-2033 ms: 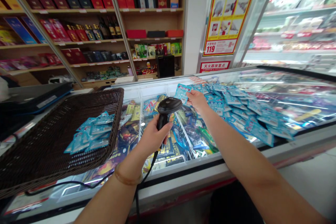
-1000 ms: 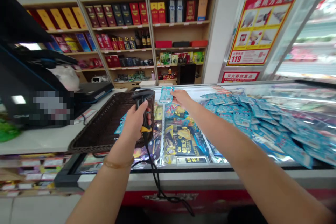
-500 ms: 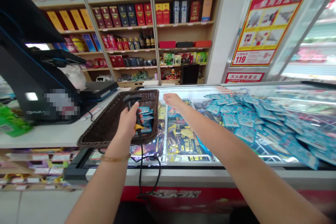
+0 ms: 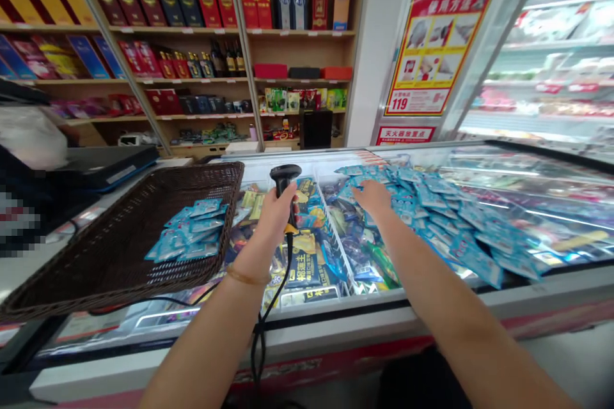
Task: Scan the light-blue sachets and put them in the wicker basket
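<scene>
The left hand (image 4: 277,212) is wrapped around the handle of a black handheld scanner (image 4: 286,172), whose cord (image 4: 290,262) hangs below it. The right hand (image 4: 376,197) is at the near-left edge of a heap of blue packets (image 4: 434,204), fingers bent; whether they pinch a packet cannot be told. The heap spreads away to that hand's right over the glass of a chest freezer (image 4: 345,321). Well to the left of the left hand, a wicker basket (image 4: 110,230) holds a smaller group of blue packets (image 4: 189,230). Judging by the two amounts, a small share is done and most is left.
</scene>
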{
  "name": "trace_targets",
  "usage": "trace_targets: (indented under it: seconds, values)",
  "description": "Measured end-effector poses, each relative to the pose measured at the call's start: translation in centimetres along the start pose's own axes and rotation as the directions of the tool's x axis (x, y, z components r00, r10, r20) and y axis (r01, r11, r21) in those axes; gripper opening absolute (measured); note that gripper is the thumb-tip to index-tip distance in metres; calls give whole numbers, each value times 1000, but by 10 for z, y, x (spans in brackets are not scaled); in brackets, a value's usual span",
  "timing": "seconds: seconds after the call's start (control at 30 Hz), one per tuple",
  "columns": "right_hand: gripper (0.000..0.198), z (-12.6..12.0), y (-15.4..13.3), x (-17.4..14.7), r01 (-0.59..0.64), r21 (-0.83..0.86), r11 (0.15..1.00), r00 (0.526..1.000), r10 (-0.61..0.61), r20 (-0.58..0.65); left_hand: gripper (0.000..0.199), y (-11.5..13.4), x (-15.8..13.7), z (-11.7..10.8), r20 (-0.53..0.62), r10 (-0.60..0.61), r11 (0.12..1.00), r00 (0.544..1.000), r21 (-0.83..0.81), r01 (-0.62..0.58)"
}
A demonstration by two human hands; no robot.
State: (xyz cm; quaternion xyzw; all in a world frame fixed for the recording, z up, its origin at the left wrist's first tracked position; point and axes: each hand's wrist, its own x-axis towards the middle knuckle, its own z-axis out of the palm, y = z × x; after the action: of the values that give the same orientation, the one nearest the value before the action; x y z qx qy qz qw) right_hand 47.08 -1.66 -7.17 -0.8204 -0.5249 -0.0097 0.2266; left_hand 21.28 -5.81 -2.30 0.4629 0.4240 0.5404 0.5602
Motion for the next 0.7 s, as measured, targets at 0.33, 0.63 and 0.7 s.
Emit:
trace_targets:
  seconds: [0.33,0.63,0.7]
  values:
    - [78,10,-9,-2,68,-232,970,984,-27,174,34,-33,-5,-6,48,-15,991,999,132,8]
    - [88,3,-23,-16,140,-253,957,966,-76,247,37,-41,-5,-4,96,-23,983,995,182,5]
    - [86,6,-26,-16,152,-257,955,961,-82,263,37,-42,-6,-4,107,-19,984,994,177,0]
